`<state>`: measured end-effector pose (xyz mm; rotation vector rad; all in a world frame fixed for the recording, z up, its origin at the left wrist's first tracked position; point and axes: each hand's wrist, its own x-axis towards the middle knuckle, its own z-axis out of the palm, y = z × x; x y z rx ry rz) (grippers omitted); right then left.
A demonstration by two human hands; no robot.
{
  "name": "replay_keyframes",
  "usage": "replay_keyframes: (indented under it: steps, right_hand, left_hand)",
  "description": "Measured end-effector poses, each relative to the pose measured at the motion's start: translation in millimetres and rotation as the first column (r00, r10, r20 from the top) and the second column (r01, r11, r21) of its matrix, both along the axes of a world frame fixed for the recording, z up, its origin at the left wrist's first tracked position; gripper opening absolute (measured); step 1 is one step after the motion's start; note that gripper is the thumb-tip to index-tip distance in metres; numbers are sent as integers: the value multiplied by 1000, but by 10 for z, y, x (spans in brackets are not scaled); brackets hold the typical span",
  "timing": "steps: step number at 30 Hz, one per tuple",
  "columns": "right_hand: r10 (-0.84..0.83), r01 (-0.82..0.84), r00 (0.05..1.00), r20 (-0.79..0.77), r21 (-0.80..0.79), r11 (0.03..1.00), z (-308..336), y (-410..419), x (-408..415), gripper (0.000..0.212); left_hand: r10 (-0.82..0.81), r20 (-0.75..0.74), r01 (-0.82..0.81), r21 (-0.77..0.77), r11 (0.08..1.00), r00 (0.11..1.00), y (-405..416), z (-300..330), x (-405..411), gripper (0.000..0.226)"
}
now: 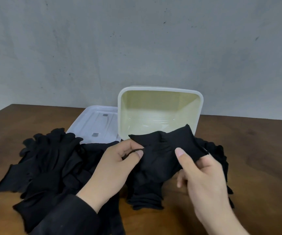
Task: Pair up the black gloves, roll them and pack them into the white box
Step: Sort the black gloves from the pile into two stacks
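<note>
Both hands hold up a pair of black gloves (164, 150) just in front of the white box (160, 89), cuffs pointing up toward the box. My left hand (118, 163) pinches the left edge of the pair between thumb and fingers. My right hand (203, 173) grips the right side, thumb laid on top of the fabric. The box stands tilted toward me, its cream inside bare. A heap of loose black gloves (52, 160) lies on the table at the left, and more gloves (218, 153) lie behind my right hand.
The box's translucent lid (94, 122) lies flat to the left of the box, partly under the glove heap. The brown wooden table (259, 150) ends at a grey wall behind. Several black gloves (145, 195) lie under my hands.
</note>
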<state>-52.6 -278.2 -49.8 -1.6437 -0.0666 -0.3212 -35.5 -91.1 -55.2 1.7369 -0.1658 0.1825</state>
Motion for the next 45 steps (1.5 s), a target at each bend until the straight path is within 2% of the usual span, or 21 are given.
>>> replay_keyframes:
  steps: [2, 3, 5, 7, 9, 11, 13, 18, 20, 22, 24, 26, 27, 30, 32, 35, 37, 39, 40, 43, 45]
  right_hand:
    - [64, -66, 997, -38, -40, 997, 196, -96, 25, 8]
    - [92, -94, 995, -49, -57, 994, 301, -179, 48, 4]
    - [138, -146, 989, -57, -148, 978, 547, -349, 78, 2]
    - [197, -213, 976, -94, -225, 951, 795, -502, 133, 9]
    - [186, -222, 971, -154, -274, 936, 968, -661, 238, 18]
    - [125, -178, 980, -154, -404, 897, 1064, -799, 374, 20]
    - [67, -111, 992, -104, -505, 856, 1096, -917, 494, 16]
    - [-15, 87, 987, 160, -448, 890, 949, -1071, 587, 22]
    - [-24, 134, 979, 205, -545, 828, 696, -1092, 479, 25]
    - [39, 73, 986, 160, -637, 767, 316, -1165, 365, 37]
    - [157, -115, 988, -3, -694, 711, -82, -1257, 255, 47]
    - [230, -258, 963, -138, -715, 650, -372, -1342, 167, 47]
    - [230, -283, 958, -173, -705, 650, -436, -1368, 127, 45]
    - [232, -299, 954, -192, -689, 660, -425, -1382, 69, 31]
    - [241, -288, 955, -171, -722, 630, -397, -1388, 71, 39]
    - [180, -201, 977, -116, -789, 581, -296, -1316, 104, 41]
    - [156, -73, 988, 16, -833, 548, -190, -1157, 113, 32]
    - [156, 35, 974, 162, -793, 608, -97, -934, 88, 27]
    - [177, 32, 964, 197, -752, 659, -72, -771, 80, 27]
    - [249, -60, 949, 193, -665, 745, -110, -276, 87, 29]
    - [272, -116, 948, 163, -620, 776, -270, -45, 144, 32]
  left_hand:
    - [-13, 10, 13, 19, 1000, 1000, 2, -2, -18, 22]
    - [-12, 13, 12, 18, 1000, 1000, -6, 5, -27, 21]
    - [11, 14, -12, 40, 999, 1000, -18, 2, -27, 21]
    - [56, 50, -65, 208, 976, 997, -7, -57, 8, 21]
    - [53, 82, -84, 445, 891, 995, 4, -136, 39, 24]
    - [6, 86, -61, 650, 758, 996, 8, -210, 63, 34]
    - [-32, 73, -32, 733, 680, 997, 4, -268, 84, 40]
    - [-37, 42, -5, 719, 695, 998, 26, -309, 97, 40]
    - [-39, 26, 8, 723, 691, 999, 34, -329, 109, 40]
    - [-43, 12, 21, 726, 688, 999, 40, -351, 121, 40]
    - [-45, 5, 27, 728, 685, 999, 45, -365, 131, 40]
    - [-45, 1, 30, 728, 685, 999, 48, -380, 140, 41]
    - [-44, 6, 26, 727, 686, 999, 45, -384, 142, 41]
    - [-37, 32, 2, 725, 689, 999, 33, -392, 144, 39]
    - [-43, 56, -11, 725, 689, 997, 27, -380, 139, 37]
    - [-79, 53, 13, 746, 665, 995, 41, -360, 140, 32]
    - [-97, 21, 44, 782, 622, 995, 47, -367, 136, 35]
    - [-109, 41, 37, 779, 626, 993, 13, -384, 151, 35]
    - [-102, 68, 14, 760, 650, 992, 18, -387, 146, 34]
    - [-35, 130, -60, 663, 746, 991, 36, -343, 141, 35]
    - [32, 174, -135, 625, 769, 984, 82, -280, 119, 34]
